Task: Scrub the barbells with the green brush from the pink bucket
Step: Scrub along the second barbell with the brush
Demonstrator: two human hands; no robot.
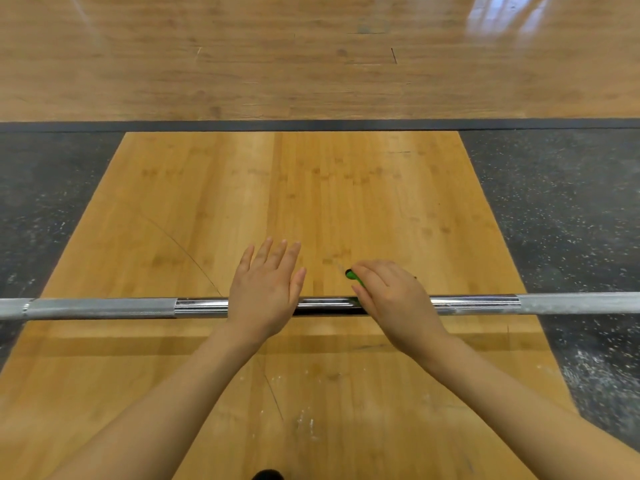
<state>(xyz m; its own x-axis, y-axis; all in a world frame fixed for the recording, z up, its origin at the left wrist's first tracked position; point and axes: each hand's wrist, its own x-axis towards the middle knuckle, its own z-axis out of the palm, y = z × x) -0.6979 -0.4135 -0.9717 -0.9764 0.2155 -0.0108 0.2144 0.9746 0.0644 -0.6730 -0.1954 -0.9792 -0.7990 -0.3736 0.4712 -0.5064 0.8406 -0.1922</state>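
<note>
A steel barbell [121, 308] lies straight across the wooden lifting platform [311, 202], with a smooth shiny middle and knurled grey parts toward both ends. My left hand [265, 291] rests flat on the smooth middle, fingers straight and spread forward. Just to its right, my right hand [389, 297] is curled round the green brush [353, 276] and holds it against the bar. Only the brush's green tip shows past my fingers; its bristles are hidden. The pink bucket is out of view.
Black speckled rubber flooring [561, 216] flanks the platform on both sides, with white chalk dust at the right [595, 372]. A dark strip [311, 125] borders the glossy wood floor [311, 57] beyond. A dark shoe tip [267, 475] shows at the bottom edge.
</note>
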